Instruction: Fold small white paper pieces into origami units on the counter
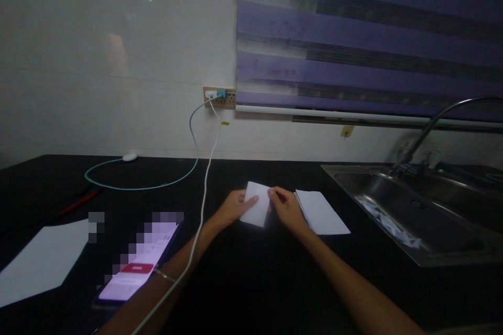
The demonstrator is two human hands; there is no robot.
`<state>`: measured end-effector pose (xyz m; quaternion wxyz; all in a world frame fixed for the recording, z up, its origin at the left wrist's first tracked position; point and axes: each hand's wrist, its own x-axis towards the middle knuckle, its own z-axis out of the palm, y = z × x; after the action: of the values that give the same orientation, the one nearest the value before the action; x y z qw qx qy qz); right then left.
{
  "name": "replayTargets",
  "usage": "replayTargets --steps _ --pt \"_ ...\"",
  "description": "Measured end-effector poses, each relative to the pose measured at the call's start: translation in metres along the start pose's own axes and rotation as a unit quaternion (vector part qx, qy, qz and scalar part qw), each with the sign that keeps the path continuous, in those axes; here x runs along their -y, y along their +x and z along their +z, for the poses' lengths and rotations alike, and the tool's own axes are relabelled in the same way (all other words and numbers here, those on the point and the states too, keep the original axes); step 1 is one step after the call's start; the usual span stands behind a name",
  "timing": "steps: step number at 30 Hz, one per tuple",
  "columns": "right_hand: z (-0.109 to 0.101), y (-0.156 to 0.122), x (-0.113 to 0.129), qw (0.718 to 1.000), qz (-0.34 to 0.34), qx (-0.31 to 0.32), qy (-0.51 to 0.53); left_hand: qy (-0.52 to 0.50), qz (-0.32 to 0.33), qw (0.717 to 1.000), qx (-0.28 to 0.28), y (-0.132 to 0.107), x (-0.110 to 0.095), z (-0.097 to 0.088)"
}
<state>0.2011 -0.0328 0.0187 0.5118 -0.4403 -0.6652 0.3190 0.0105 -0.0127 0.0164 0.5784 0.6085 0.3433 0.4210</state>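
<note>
A small white sheet of paper (255, 213), perhaps folded, is held up over the dark counter between my two hands. My left hand (232, 208) grips its left side, thumb lying across the front face. At the upper right edge, my right hand (286, 208) pinches the paper between thumb and fingers. The fingers behind the sheet are mostly hidden. Just right of my right hand lies a stack of white paper (324, 214), partly covered by that hand.
A steel sink (428, 214) with a curved faucet (440, 115) is at the right, folded white pieces along its near-left edge. On the left lie a lit tablet or phone (137, 272) and white paper (43, 256). A white cable (204, 193) crosses over my left forearm from the wall socket (230, 98).
</note>
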Motion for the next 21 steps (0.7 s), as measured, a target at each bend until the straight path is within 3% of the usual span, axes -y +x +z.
replayTargets --steps 11,17,21 --pt "-0.006 0.006 -0.016 0.998 -0.008 -0.065 -0.023 0.125 0.001 0.988 0.095 0.001 0.014 -0.015" --pt "-0.009 0.009 -0.021 0.995 -0.021 -0.085 -0.045 0.174 0.017 0.977 0.119 -0.005 0.006 -0.012" --pt "-0.011 0.009 -0.02 0.993 -0.031 -0.097 -0.059 0.277 -0.001 0.957 0.092 -0.006 0.006 -0.006"
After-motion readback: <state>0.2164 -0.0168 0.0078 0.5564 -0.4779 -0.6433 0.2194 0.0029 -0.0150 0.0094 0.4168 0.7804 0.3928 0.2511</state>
